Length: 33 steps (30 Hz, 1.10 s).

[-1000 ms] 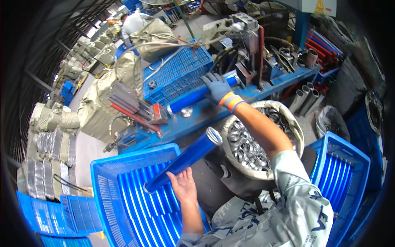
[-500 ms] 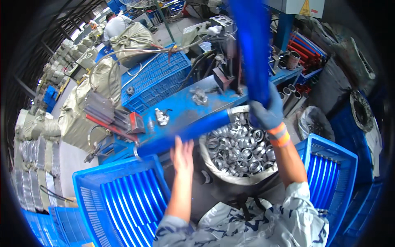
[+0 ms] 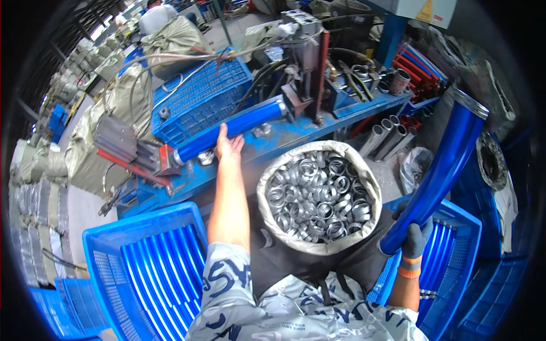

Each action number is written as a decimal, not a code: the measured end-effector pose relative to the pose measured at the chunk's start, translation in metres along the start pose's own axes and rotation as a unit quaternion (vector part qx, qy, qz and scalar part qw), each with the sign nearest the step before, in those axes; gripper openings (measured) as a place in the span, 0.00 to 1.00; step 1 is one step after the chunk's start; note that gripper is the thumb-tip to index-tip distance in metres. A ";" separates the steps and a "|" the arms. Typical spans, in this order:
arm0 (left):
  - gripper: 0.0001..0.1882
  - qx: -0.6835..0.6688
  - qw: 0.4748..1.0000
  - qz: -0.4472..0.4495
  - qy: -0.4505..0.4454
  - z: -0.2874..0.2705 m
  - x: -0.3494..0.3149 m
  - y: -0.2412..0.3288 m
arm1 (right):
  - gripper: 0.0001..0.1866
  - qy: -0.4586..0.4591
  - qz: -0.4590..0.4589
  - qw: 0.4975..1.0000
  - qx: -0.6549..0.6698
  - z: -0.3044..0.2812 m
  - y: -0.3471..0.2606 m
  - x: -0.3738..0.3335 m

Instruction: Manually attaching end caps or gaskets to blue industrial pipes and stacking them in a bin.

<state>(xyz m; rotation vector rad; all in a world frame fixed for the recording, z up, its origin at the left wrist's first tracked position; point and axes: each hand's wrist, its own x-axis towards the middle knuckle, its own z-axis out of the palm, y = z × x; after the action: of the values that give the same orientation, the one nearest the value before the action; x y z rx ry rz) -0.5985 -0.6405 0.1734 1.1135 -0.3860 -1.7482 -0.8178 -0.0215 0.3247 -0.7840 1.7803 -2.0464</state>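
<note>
My bare left hand (image 3: 228, 149) holds a blue tube (image 3: 256, 118) near its middle, with the thumb against its side. This tube lies lengthwise between the metal end plates of a bench fixture (image 3: 165, 159). In my gloved right hand (image 3: 415, 241) is a second blue tube (image 3: 441, 173), gripped near its lower end. It slants up to the right, and a silver ring caps its far end. Between my arms stands a white-rimmed bag (image 3: 263, 199) full of loose metal rings (image 3: 324, 210).
Blue crates (image 3: 94, 258) of blue tubes flank me on both sides. Beyond the blue bench (image 3: 267, 136) stand stacked blue crates (image 3: 199, 102), with hoses over them. Bare metal tubes (image 3: 392, 136) and red tubes (image 3: 418, 77) lie at the right. A person (image 3: 158, 20) is far back.
My left hand has moved its tube forward into the bench fixture. The right hand has swung the other tube from upright above the bag down to my right.
</note>
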 end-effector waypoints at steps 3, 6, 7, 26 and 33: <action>0.48 0.058 0.997 -0.016 -0.044 0.015 -0.011 -0.042 | 0.38 0.077 0.011 0.997 -0.026 -0.009 -0.023 -0.014; 0.37 -0.018 0.997 0.051 -0.058 0.005 0.026 -0.034 | 0.34 0.136 -0.045 0.981 -0.129 -0.061 -0.035 -0.033; 0.27 0.004 0.987 -0.005 -0.159 -0.006 0.038 -0.037 | 0.33 0.192 -0.050 0.960 -0.198 -0.089 -0.049 -0.049; 0.43 0.185 0.940 0.117 -0.261 -0.056 -0.077 0.061 | 0.33 -0.068 0.548 0.653 -0.518 -0.221 0.072 -0.510; 0.36 0.310 0.889 0.333 -0.055 -0.259 -0.182 0.202 | 0.35 -0.151 0.585 0.589 -0.537 -0.222 0.150 -0.536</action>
<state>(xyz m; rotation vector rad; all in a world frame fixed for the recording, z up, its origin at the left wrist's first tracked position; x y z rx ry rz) -0.2553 -0.5197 0.2670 1.1186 -1.3021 -1.0801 -0.5374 0.4348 0.0567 0.0235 2.1845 0.1162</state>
